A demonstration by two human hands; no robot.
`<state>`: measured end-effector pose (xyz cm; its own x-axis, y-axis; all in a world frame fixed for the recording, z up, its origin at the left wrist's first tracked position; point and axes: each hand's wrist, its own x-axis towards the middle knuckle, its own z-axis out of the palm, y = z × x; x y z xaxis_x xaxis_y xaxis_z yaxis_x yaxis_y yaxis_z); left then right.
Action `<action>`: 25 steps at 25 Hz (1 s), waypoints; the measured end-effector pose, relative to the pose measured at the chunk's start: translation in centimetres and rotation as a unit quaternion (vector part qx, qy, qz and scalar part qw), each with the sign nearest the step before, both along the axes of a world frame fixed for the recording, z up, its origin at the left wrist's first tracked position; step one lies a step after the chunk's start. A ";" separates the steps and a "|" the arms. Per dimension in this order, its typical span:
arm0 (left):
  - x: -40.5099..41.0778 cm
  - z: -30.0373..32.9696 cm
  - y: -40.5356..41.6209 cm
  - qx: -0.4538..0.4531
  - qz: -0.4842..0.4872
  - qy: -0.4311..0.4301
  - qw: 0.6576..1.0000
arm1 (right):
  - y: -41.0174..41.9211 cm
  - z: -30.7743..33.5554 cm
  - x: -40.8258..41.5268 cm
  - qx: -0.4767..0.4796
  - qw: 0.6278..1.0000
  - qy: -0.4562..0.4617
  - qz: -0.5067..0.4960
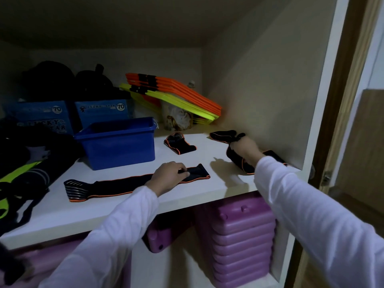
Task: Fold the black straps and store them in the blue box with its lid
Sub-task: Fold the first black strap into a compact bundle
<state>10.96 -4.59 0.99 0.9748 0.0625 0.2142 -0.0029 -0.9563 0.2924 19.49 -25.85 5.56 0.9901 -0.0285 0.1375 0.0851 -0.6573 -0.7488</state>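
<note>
While under L hand (169, 175), long strap (116, 185), R hand (246, 149) on another.

One head cam, wide-angle, looks fwd & down from close onto white shelf (187, 196) inside cupboard; no 2nd view.

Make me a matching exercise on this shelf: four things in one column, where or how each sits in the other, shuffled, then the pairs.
Things
1. blue box
2. long strap
3. folded strap
4. purple blocks

Places
A. stacked under the shelf
B. lying alone between the box and the right hand
C. open, no lid on it
D. stretched flat under the left hand

Pairs: 1-C, 2-D, 3-B, 4-A
</note>
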 end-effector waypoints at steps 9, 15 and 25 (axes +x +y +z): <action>2.6 6.3 -9.7 -0.453 -0.123 0.019 0.883 | -2.7 5.2 -1.7 0.245 0.963 0.062 0.097; 4.5 5.8 -11.0 -0.461 -0.141 0.025 0.876 | -4.6 5.6 -1.6 0.235 0.968 0.043 0.080; 4.2 6.2 -9.1 -0.457 -0.179 0.036 0.870 | -8.6 11.3 -0.3 0.423 0.900 -0.100 0.030</action>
<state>15.18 -13.67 7.23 0.9757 -0.1360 0.1716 -0.2027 -0.2649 0.9427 19.23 -34.44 16.86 0.9509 -0.1542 0.2682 0.2909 0.1505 -0.9448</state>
